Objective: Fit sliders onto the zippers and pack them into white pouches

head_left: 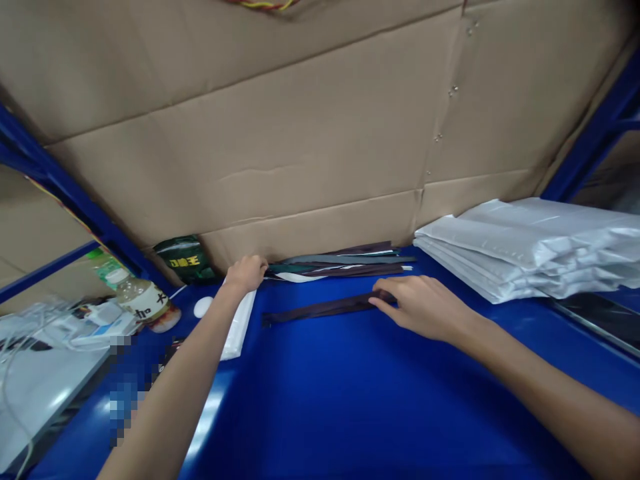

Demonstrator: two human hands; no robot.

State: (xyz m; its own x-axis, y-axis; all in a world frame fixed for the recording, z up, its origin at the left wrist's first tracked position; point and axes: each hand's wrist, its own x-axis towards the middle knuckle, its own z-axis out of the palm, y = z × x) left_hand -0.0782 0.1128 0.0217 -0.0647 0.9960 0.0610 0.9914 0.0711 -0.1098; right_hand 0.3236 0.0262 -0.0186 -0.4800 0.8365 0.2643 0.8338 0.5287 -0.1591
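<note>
My right hand pinches the right end of a dark brown, flat fabric strip, which lies lengthwise on the blue table. Further back, against the cardboard, is a pile of similar long strips in brown, grey-green and white. My left hand is at the left end of this pile, its fingers curled closed around the strip ends; how many it grips is hidden. Beneath my left wrist lies a white folded plastic packet.
White padded sheets are stacked at the right, over a dark flat panel. On the left stand a drink bottle and a dark green pouch, beside a round white object and tangled cables. A cardboard wall rises behind.
</note>
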